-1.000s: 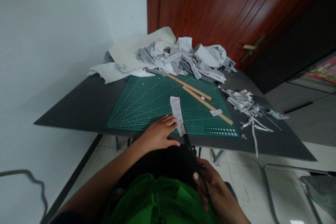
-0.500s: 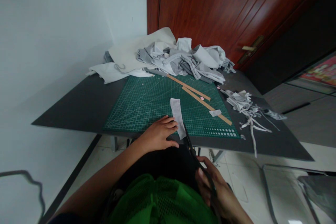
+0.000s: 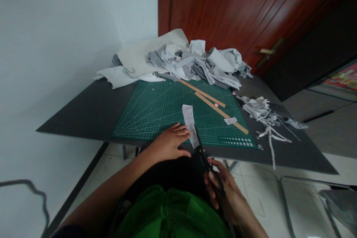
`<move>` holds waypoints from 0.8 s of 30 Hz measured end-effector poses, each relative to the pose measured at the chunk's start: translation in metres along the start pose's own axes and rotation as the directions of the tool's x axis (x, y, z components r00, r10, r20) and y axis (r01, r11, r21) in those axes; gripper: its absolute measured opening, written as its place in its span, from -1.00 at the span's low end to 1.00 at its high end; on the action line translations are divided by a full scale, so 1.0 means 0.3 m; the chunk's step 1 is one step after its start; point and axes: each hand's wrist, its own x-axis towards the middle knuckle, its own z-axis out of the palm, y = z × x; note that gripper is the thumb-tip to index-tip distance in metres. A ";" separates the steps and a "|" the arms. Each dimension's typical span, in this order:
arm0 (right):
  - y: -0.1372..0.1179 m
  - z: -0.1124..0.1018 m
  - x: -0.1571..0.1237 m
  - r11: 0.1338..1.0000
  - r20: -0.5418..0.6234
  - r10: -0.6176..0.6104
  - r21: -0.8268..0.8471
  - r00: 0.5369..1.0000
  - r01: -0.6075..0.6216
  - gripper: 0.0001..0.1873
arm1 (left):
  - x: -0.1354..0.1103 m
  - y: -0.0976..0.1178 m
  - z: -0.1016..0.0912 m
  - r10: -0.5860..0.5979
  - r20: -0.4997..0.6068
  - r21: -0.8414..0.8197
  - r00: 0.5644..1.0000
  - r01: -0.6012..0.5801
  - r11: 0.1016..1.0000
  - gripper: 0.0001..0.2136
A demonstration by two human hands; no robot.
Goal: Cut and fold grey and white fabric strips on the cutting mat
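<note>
A narrow strip of pale grey fabric [image 3: 189, 116] lies on the green cutting mat [image 3: 150, 111] near the table's front edge. My left hand [image 3: 174, 141] rests flat beside it, fingers stretched out, with the fingertips on the strip's left side. My right hand [image 3: 223, 182] is wrapped round the handles of long black scissors [image 3: 201, 148], just off the table's front edge. The scissors' blades point away from me and lie along the strip's right edge. How far the blades are apart is hard to make out.
Two wooden rulers [image 3: 223, 112] lie on the mat, a small fabric scrap [image 3: 230, 121] on one. Crumpled grey and white cloth [image 3: 195, 61] is heaped at the back by the wall. Thin offcuts [image 3: 258, 108] lie to the right on the dark table [image 3: 83, 111].
My right hand has moved forward and slightly left with the scissors, whose blades now reach farther up along the strip. My left hand stays in place on the strip.
</note>
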 end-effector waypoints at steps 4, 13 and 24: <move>0.010 0.007 0.009 0.999 -0.005 -0.011 -0.031 1.000 0.011 -0.23 | -0.002 0.000 0.001 -0.014 -0.003 -0.006 1.000 0.014 1.000 -0.38; 0.005 0.023 -0.010 0.996 -0.004 -0.016 -0.092 1.000 0.016 -0.19 | 0.001 0.004 -0.002 -0.039 0.007 -0.029 0.999 0.039 0.999 -0.39; 0.026 0.034 -0.017 0.991 -0.003 -0.025 -0.135 1.000 0.025 -0.23 | -0.003 -0.004 0.007 -0.030 0.001 -0.009 1.000 0.030 1.000 -0.38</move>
